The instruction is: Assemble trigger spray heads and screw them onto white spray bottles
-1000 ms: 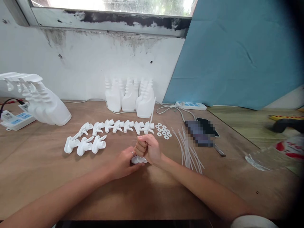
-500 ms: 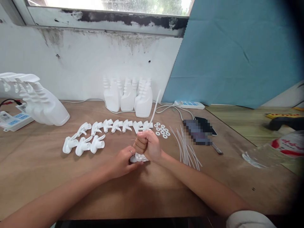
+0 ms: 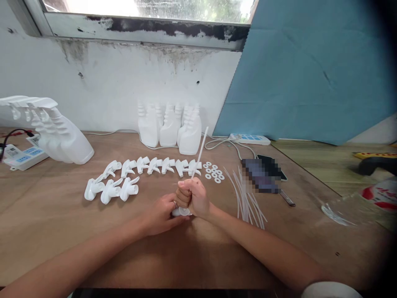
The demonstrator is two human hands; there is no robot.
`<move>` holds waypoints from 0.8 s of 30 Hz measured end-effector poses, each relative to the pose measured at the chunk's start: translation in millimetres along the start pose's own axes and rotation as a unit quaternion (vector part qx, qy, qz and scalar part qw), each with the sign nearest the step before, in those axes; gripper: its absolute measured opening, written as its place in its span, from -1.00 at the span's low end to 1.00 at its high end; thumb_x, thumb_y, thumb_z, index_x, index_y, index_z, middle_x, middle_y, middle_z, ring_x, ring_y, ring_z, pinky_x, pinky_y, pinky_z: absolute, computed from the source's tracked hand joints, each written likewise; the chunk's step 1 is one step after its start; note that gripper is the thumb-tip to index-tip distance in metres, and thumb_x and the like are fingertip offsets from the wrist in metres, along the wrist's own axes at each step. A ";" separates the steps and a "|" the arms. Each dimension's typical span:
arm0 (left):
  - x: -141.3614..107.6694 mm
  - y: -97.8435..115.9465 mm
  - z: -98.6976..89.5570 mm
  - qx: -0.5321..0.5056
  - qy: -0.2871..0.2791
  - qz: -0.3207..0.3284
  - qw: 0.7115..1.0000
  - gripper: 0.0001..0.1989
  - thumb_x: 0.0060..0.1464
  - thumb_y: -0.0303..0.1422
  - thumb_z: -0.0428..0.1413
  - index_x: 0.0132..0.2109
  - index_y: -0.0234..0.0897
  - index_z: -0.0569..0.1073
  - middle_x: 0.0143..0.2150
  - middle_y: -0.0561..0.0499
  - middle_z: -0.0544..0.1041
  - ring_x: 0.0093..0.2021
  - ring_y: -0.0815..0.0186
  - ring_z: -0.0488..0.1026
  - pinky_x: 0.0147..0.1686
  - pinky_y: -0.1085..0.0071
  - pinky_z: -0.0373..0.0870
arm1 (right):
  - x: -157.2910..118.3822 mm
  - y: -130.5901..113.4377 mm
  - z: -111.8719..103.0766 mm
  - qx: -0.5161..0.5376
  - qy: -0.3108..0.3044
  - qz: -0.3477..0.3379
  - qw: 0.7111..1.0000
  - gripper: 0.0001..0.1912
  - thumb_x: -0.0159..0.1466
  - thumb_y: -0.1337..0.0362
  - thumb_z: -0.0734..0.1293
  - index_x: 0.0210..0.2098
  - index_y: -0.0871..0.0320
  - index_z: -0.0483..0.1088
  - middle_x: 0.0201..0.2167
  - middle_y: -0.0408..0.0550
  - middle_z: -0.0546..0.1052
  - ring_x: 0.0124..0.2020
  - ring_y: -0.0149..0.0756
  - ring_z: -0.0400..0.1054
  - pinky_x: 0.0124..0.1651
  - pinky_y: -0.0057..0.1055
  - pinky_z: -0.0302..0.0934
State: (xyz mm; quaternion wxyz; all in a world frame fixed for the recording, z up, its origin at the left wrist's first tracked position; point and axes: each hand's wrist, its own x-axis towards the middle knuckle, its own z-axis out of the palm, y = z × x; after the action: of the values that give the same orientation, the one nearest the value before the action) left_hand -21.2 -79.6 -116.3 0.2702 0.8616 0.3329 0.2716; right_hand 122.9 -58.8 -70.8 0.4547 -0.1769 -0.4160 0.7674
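While the left hand (image 3: 159, 214) grips the white trigger head (image 3: 183, 211), seemingly to steady it, the right hand (image 3: 199, 199) closes in a fist around the thin tube (image 3: 201, 151). The tube slants up from that fist (its lower end is hidden), with the trigger head just below, between the hands.

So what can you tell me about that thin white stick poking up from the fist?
It's a slender white tube, smooth and nearly straight, apparently plastic. Its upper end is free, and it leans toward the right, crossing in front of the row of spray heads in this view. The right hand grips it in a closed fist, which hides the lower part.
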 end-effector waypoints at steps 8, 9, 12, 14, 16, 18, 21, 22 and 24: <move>3.4 -3.1 -0.7 -0.050 -0.008 -0.010 0.999 -0.68 0.20 -0.12 0.06 -0.29 -0.32 0.47 -0.24 -0.04 0.44 -0.24 0.30 0.37 -0.17 0.37 0.34 | -0.4 -1.6 1.0 0.000 -0.003 -0.017 1.000 -0.48 0.09 0.23 0.29 -0.77 0.10 -0.15 -0.84 -0.37 -0.14 -0.79 -0.62 -0.33 -0.71 -0.55 -0.38; 3.5 -3.6 -0.6 -0.052 -0.010 -0.012 0.999 -0.67 0.20 -0.11 0.05 -0.29 -0.32 0.47 -0.24 -0.04 0.44 -0.23 0.29 0.38 -0.16 0.37 0.34 | -0.1 -1.1 0.9 0.001 -0.002 -0.017 1.000 -0.48 0.09 0.23 0.29 -0.77 0.10 -0.15 -0.84 -0.37 -0.14 -0.79 -0.62 -0.33 -0.72 -0.55 -0.38; 3.6 -4.2 -0.9 -0.062 -0.015 -0.009 0.998 -0.66 0.20 -0.10 0.04 -0.22 -0.32 0.47 -0.19 -0.06 0.45 -0.18 0.27 0.39 -0.12 0.36 0.35 | 1.1 -0.1 0.1 0.003 0.004 -0.015 1.000 -0.49 0.09 0.23 0.28 -0.76 0.10 -0.17 -0.83 -0.37 -0.15 -0.79 -0.61 -0.35 -0.72 -0.55 -0.39; 3.4 -4.2 -1.5 -0.061 -0.022 -0.005 0.998 -0.66 0.20 -0.10 0.04 -0.20 -0.31 0.48 -0.16 -0.08 0.45 -0.16 0.25 0.38 -0.11 0.35 0.35 | 1.6 0.1 -0.4 0.003 0.007 -0.011 1.000 -0.49 0.10 0.23 0.26 -0.76 0.09 -0.17 -0.83 -0.37 -0.16 -0.79 -0.61 -0.35 -0.73 -0.55 -0.38; 3.2 -4.2 -1.9 -0.055 -0.026 -0.004 0.998 -0.66 0.20 -0.10 0.05 -0.22 -0.31 0.48 -0.16 -0.09 0.45 -0.15 0.23 0.38 -0.12 0.33 0.36 | 1.3 0.2 -0.8 0.000 0.009 -0.009 1.000 -0.50 0.10 0.23 0.25 -0.76 0.09 -0.17 -0.83 -0.37 -0.16 -0.79 -0.60 -0.35 -0.73 -0.55 -0.38; 3.0 -4.3 -1.8 -0.055 -0.028 -0.003 0.998 -0.67 0.20 -0.11 0.05 -0.21 -0.31 0.49 -0.15 -0.10 0.46 -0.13 0.21 0.38 -0.09 0.31 0.36 | 0.1 0.8 -1.2 -0.008 0.007 -0.009 1.000 -0.51 0.09 0.23 0.25 -0.76 0.09 -0.16 -0.84 -0.37 -0.16 -0.79 -0.61 -0.35 -0.73 -0.55 -0.39; 3.0 -4.6 -1.3 -0.069 -0.031 -0.004 0.997 -0.70 0.20 -0.14 0.06 -0.14 -0.28 0.49 -0.07 -0.10 0.47 -0.06 0.20 0.38 0.00 0.28 0.34 | -2.5 3.6 -2.3 -0.027 -0.005 -0.004 1.000 -0.52 0.08 0.22 0.26 -0.78 0.09 -0.11 -0.85 -0.37 -0.13 -0.80 -0.62 -0.33 -0.72 -0.55 -0.40; 3.2 -4.6 -1.1 -0.074 -0.031 -0.003 0.997 -0.72 0.21 -0.15 0.06 -0.13 -0.27 0.50 -0.05 -0.09 0.47 -0.03 0.20 0.38 0.03 0.27 0.33 | -3.2 5.2 -2.8 -0.036 -0.010 -0.002 0.999 -0.53 0.08 0.22 0.27 -0.78 0.09 -0.09 -0.85 -0.36 -0.12 -0.80 -0.62 -0.32 -0.72 -0.54 -0.40; 3.8 -4.3 -1.0 -0.083 -0.028 -0.001 0.996 -0.76 0.21 -0.18 0.07 -0.17 -0.26 0.50 -0.04 -0.06 0.47 -0.02 0.21 0.38 0.04 0.28 0.32 | -3.3 9.0 -3.6 -0.054 -0.017 -0.003 0.998 -0.53 0.09 0.22 0.29 -0.79 0.10 -0.06 -0.84 -0.36 -0.10 -0.80 -0.62 -0.30 -0.70 -0.53 -0.39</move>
State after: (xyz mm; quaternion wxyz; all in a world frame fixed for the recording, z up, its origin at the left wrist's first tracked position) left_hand -21.2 -73.9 -117.3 0.3502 0.8432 0.3023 0.2740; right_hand 122.0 -62.0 -80.5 0.4398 -0.1865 -0.4651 0.7453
